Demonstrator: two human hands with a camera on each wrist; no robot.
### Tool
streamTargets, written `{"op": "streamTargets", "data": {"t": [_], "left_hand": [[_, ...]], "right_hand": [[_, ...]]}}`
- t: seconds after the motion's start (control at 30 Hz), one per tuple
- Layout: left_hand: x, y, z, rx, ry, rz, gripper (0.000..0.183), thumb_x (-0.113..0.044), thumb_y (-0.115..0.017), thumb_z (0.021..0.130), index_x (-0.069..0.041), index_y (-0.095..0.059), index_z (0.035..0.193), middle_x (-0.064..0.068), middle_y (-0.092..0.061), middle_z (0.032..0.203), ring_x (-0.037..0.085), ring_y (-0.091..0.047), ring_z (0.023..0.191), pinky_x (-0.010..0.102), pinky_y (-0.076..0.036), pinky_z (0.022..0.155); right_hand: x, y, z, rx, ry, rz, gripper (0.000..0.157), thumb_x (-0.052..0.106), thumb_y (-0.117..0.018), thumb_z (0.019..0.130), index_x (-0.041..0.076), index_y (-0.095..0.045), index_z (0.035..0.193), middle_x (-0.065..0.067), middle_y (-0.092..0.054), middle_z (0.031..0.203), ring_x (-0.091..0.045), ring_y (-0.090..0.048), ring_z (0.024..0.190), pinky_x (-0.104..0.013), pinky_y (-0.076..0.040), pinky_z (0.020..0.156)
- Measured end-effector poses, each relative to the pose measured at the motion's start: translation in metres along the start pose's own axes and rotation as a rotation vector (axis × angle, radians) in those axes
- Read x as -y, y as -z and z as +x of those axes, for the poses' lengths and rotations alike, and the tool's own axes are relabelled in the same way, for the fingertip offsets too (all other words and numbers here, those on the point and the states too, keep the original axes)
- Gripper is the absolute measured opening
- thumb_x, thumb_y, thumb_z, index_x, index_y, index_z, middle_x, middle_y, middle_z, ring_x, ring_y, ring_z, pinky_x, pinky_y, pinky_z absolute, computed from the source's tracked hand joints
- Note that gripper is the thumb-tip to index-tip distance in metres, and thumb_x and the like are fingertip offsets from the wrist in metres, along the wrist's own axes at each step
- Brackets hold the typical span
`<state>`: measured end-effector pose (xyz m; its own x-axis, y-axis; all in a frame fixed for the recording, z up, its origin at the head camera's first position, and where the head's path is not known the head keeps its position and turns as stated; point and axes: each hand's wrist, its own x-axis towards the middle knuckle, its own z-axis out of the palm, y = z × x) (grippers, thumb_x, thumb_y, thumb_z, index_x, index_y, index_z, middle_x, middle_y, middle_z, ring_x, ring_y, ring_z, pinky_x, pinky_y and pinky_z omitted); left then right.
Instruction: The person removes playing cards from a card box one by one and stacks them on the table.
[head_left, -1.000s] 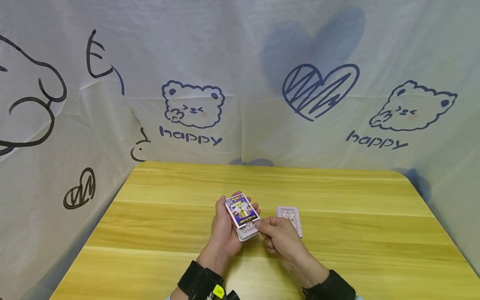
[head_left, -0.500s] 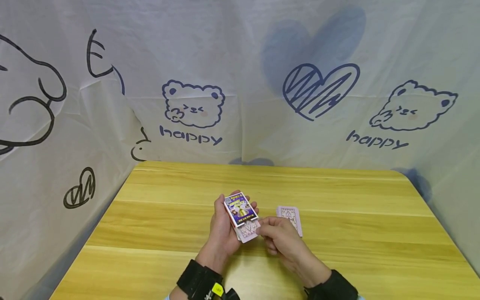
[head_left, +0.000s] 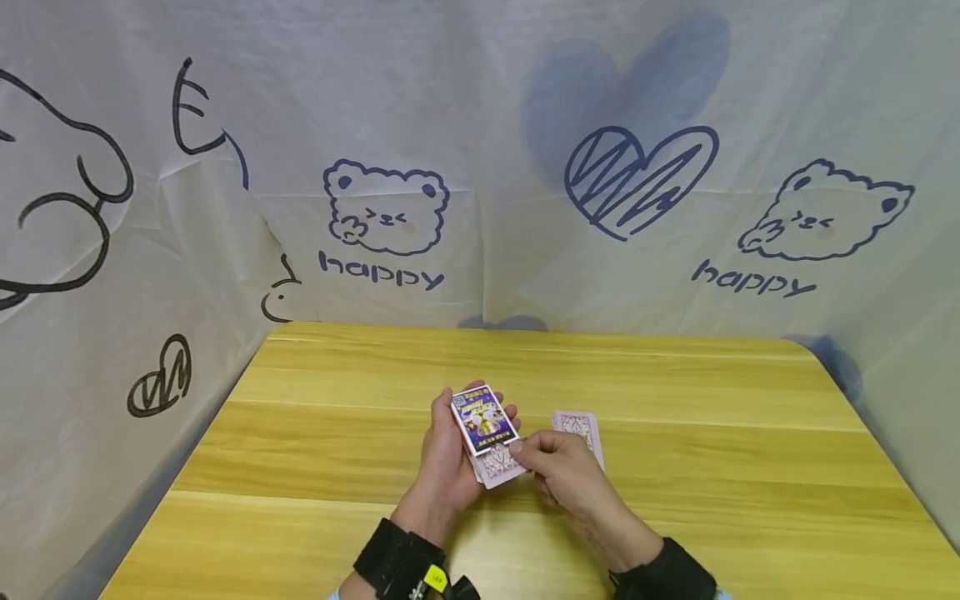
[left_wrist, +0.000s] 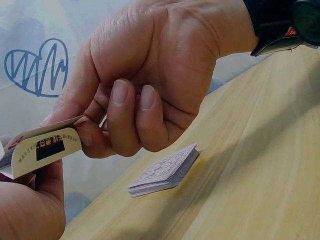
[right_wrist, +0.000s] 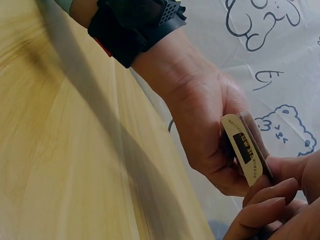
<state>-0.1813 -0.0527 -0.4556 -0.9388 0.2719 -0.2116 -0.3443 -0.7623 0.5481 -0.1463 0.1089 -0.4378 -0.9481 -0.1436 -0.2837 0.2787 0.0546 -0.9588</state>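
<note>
My left hand [head_left: 444, 462] grips a purple-and-white playing card box [head_left: 484, 421] from below, its thumb along the left side. Patterned playing cards [head_left: 501, 468] stick out of the end nearest me; how many cannot be told. At that end, thumb and bent forefinger of my right hand [head_left: 570, 471] pinch at the cards' right edge. The left wrist view shows the box's cream flap [left_wrist: 47, 150] folded outward, beside the right fingertips. Behind the right hand a stack of playing cards [head_left: 577, 425] lies back side up on the table, partly covered by the hand in the head view.
The wooden table [head_left: 337, 400] has its rounded far edge against a white cloth backdrop [head_left: 495, 267] with drawings on it. Another cloth wall [head_left: 142, 467] stands along the left side. Black straps with cameras [head_left: 401, 558] sit on the wrists.
The patterned cards have slid farther out of the box toward me, pulled by the right hand's fingers. The left hand and the box have shifted only slightly. The stack on the table has stayed put.
</note>
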Motion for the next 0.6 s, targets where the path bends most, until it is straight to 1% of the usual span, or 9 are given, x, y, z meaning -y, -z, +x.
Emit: {"op": "streamTargets", "data": {"t": [0.13,0.3,0.43,0.53,0.6], "left_hand": [[0.000,0.000,0.000,0.001,-0.001,0.005,0.055,-0.056,-0.024,0.102,-0.018,-0.039,0.140,0.014,-0.044,0.138,0.029,-0.057,0.112,0.045,-0.048,0.099],[-0.001,0.001,0.001,-0.005,-0.002,0.007,0.055,-0.055,-0.023,0.102,-0.018,-0.039,0.140,0.014,-0.045,0.137,0.029,-0.058,0.112,0.046,-0.048,0.100],[-0.002,0.002,0.001,-0.006,0.000,0.003,0.055,-0.054,-0.023,0.102,-0.018,-0.038,0.140,0.015,-0.045,0.137,0.029,-0.057,0.112,0.047,-0.047,0.102],[-0.003,0.004,0.002,-0.018,0.003,-0.009,0.055,-0.054,-0.023,0.102,-0.017,-0.038,0.140,0.016,-0.044,0.138,0.030,-0.057,0.113,0.047,-0.046,0.102],[-0.004,0.005,0.003,-0.036,0.003,-0.017,0.056,-0.054,-0.024,0.102,-0.016,-0.038,0.140,0.017,-0.044,0.138,0.031,-0.057,0.113,0.047,-0.046,0.102]], "right_hand": [[0.000,0.001,0.000,0.005,-0.005,0.000,0.025,0.020,-0.072,0.085,-0.004,-0.064,0.086,0.003,-0.047,0.059,-0.008,-0.032,0.043,-0.024,-0.026,0.041],[0.000,0.003,0.001,0.035,-0.011,-0.015,0.021,0.013,-0.071,0.083,-0.005,-0.064,0.090,0.002,-0.053,0.064,-0.007,-0.031,0.044,-0.022,-0.025,0.041],[-0.001,0.006,0.002,0.083,-0.009,-0.031,0.019,0.010,-0.070,0.081,-0.006,-0.064,0.090,0.004,-0.049,0.058,-0.006,-0.031,0.042,-0.022,-0.025,0.040],[-0.002,0.009,0.002,0.127,0.000,-0.069,0.019,0.012,-0.070,0.081,-0.006,-0.065,0.088,0.006,-0.045,0.052,-0.006,-0.030,0.039,-0.021,-0.024,0.038],[-0.002,0.012,0.001,0.153,0.011,-0.096,0.021,0.014,-0.071,0.083,-0.006,-0.067,0.087,0.006,-0.047,0.052,-0.006,-0.031,0.038,-0.020,-0.024,0.037]]}}
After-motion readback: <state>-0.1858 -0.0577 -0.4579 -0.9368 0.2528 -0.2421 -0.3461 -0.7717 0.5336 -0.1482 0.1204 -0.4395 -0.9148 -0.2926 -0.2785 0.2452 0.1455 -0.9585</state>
